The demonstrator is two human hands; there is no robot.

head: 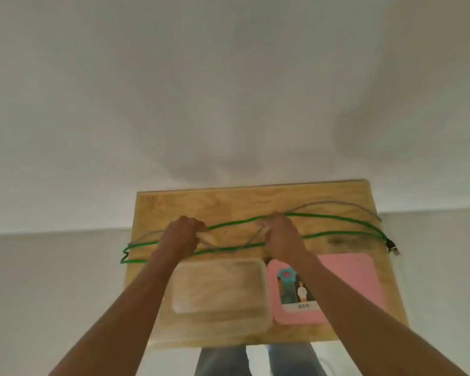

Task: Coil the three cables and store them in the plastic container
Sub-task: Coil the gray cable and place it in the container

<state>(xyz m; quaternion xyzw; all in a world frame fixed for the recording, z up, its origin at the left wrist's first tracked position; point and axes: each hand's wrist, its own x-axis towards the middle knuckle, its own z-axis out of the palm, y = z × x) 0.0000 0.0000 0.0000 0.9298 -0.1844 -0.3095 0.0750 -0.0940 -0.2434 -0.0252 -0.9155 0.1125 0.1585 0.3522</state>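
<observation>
Grey cable (251,238) pinched by left hand (180,235) and right hand (280,237), hands apart over bench (255,202). Green cable (337,234) looped across bench beneath. Clear plastic container (217,294) placed near front edge, pink lid (350,280) just beside.

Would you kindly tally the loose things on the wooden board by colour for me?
Green: 1, the green cable.
Grey: 1, the grey cable, gripped by both the left hand and the right hand.
Clear: 1, the plastic container.
Pink: 1, the pink lid.
Total: 4. A third cable is not discernible.
</observation>
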